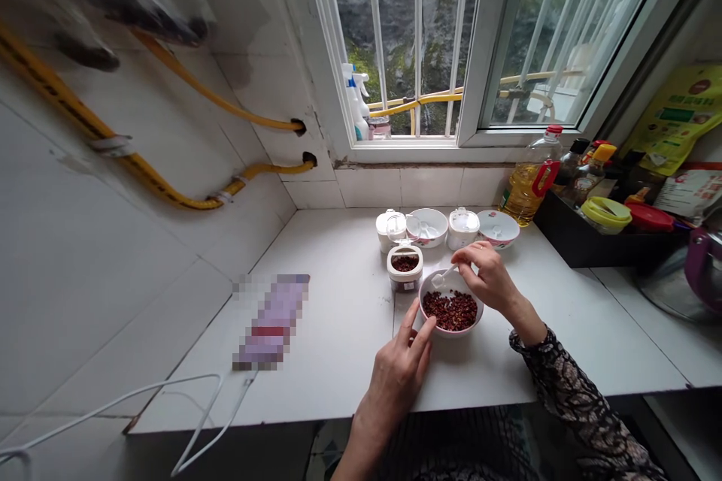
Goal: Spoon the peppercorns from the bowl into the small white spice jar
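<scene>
A white bowl (451, 333) with a pink rim stands near the counter's front, holding dark red-brown grains (450, 311) that look like Sichuan peppercorns. My left hand (399, 362) grips the bowl's left side, fingers against the rim. Between the thumb and fingers of my right hand (486, 275) is a small white spoon (441, 279), its head tilted down inside the bowl above the grains. Just behind and left of the bowl, a small seasoning jar (404, 282) has its lid raised and similar dark red grains inside.
Behind stand two white-lidded jars (389, 233) (463, 229) and two bowls (427, 228) (499, 230). An oil bottle (527, 188) stands beside a black box (587, 240) of condiments. A pixelated purple object (274, 323) with a white cable (226, 417) lies left. A kettle (677, 278) is at right.
</scene>
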Tool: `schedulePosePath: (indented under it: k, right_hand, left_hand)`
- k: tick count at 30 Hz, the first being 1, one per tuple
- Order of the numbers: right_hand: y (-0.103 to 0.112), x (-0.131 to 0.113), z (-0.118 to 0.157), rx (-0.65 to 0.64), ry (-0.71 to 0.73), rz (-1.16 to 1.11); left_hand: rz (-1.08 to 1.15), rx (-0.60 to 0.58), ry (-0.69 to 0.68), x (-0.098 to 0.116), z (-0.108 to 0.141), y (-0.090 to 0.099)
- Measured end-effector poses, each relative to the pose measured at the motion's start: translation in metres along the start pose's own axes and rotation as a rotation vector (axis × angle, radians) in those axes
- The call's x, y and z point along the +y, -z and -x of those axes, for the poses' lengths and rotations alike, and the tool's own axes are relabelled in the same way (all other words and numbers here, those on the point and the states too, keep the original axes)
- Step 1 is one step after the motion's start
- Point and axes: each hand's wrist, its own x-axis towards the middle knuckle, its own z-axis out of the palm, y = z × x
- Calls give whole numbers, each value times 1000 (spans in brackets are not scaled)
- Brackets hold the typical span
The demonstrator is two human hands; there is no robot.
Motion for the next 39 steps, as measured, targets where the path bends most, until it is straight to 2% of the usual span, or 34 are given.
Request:
schedulePosePath:
  k: [3,6,9,14,16,34,39]
  right_hand:
    - [-13,2,5,-93,-56,46]
    - [-25,0,8,-150,-115,-20]
    - [-26,1,8,-123,-235,-145]
    - [-19,10,7,-81,-517,-452]
    - [-18,11,7,-71,-578,-521]
    - [-16,9,8,-29,-540,-400]
    - [-19,14,7,-13,-633,-540]
  left_hand:
    - [-4,-6,2,1,-1,1]
    - [-5,-10,11,1,0,2]
    - [4,-15,15,0,1,1]
    - [3,-15,11,-1,2,0]
    - [2,-11,7,-1,1,0]
    - [-2,-10,3,0,0,1]
    - [-13,-17,5,0,0,1]
